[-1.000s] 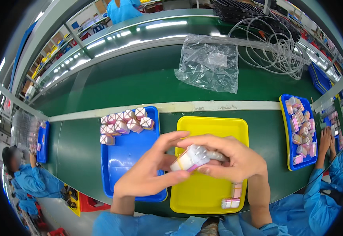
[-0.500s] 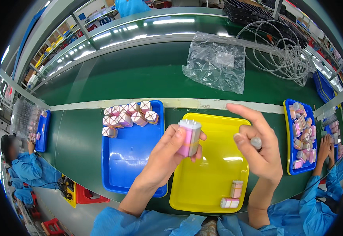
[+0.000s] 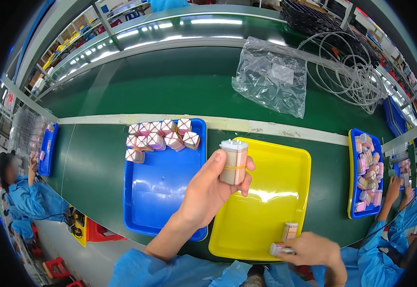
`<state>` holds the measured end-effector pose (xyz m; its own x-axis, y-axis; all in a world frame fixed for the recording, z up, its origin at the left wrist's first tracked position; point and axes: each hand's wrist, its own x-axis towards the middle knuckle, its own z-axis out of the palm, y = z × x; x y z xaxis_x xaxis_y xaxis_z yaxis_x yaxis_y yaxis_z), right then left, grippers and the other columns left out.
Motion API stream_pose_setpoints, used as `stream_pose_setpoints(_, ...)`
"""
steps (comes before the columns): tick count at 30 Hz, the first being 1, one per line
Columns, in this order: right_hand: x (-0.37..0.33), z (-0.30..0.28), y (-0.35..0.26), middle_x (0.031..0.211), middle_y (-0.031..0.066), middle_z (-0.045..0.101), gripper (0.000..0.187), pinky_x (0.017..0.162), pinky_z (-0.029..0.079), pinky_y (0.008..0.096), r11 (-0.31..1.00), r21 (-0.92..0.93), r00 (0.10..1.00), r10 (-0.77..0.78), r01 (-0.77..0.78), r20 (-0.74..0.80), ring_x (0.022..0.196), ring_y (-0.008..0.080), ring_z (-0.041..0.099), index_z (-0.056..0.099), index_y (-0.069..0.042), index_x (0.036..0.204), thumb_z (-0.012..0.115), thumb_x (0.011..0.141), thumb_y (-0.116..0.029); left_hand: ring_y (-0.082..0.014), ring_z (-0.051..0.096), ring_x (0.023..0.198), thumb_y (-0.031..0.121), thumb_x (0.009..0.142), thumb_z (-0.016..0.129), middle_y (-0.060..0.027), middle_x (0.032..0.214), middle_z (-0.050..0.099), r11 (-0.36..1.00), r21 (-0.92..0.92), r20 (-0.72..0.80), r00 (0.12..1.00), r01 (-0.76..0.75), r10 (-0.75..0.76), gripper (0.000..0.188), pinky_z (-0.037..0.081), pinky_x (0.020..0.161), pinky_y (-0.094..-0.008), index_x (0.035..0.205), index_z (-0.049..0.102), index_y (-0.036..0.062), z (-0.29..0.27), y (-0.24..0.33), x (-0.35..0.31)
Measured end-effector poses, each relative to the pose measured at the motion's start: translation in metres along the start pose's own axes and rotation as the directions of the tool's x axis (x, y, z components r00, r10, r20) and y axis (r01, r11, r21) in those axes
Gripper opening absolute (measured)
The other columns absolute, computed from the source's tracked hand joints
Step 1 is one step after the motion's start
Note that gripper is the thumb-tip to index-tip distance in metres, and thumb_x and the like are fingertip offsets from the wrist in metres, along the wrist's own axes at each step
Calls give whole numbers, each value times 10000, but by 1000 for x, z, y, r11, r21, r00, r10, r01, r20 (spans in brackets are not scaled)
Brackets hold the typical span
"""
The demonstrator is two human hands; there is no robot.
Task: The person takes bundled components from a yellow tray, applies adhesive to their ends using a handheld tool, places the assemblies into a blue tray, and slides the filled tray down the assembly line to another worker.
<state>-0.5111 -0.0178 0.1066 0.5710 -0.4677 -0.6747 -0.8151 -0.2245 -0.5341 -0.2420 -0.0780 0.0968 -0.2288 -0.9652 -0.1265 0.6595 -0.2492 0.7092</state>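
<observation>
My left hand point(image 3: 208, 186) grips a rubber-banded block point(image 3: 234, 162) upright above the left edge of the yellow tray point(image 3: 247, 239). This block has grey and pale pink sides, a yellowish band round its middle and a light cap with small pegs on top. Low in that tray's right corner, my right hand point(image 3: 316, 249) is closed with finger and thumb round one end of a lying banded block point(image 3: 275, 248); the fingers hide part of it. Just behind stands another banded block point(image 3: 290, 230), close to my right knuckles.
Left of the yellow tray is a blue tray point(image 3: 151, 191) with several banded blocks point(image 3: 157, 141) at its back. A fuller blue tray point(image 3: 366, 210) sits at right. Behind lie a clear plastic bag point(image 3: 270, 79) and coiled tubing point(image 3: 349, 76). Co-workers sit at both sides.
My right hand has dropped from above the tray to the lying block. A small clear cylinder seen at its fingers before is out of sight. My left hand has turned the block slightly.
</observation>
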Motion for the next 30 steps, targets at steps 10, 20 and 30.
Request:
stream_pose_setpoints(10, 29, 52, 12, 1130, 183, 563, 581, 840, 521, 437, 997, -75, 991, 20, -30, -129, 994, 378, 619, 535, -27, 1151, 758, 782, -417, -222, 569, 823, 497, 1019, 334, -109, 1050, 552, 1000, 21, 112, 994, -18, 16, 580, 453, 720, -354, 1295, 451, 1, -4, 4, -9)
stream_pose_setpoints(20, 41, 40, 19, 1071, 152, 657, 404, 849, 519, 400, 989, -49, 988, -139, 136, -60, 994, 336, 640, 601, -40, 1105, 710, 844, -329, -232, 538, 853, 360, 830, 592, -145, 1003, 537, 997, -78, 207, 978, -21, 37, 568, 422, 742, -369, 1238, 463, -13, -8, 6, -17)
stream_pose_setpoints(30, 44, 20, -13, 996, 152, 683, 288, 722, 553, 396, 975, -5, 850, -196, 222, -489, 852, 331, 681, 580, -79, 1151, 643, 905, -216, -186, 504, 898, 112, 627, 561, -133, 992, 513, 780, 401, 304, 873, -481, 382, 466, 391, 813, -305, 1075, 472, 17, -9, -1, -16)
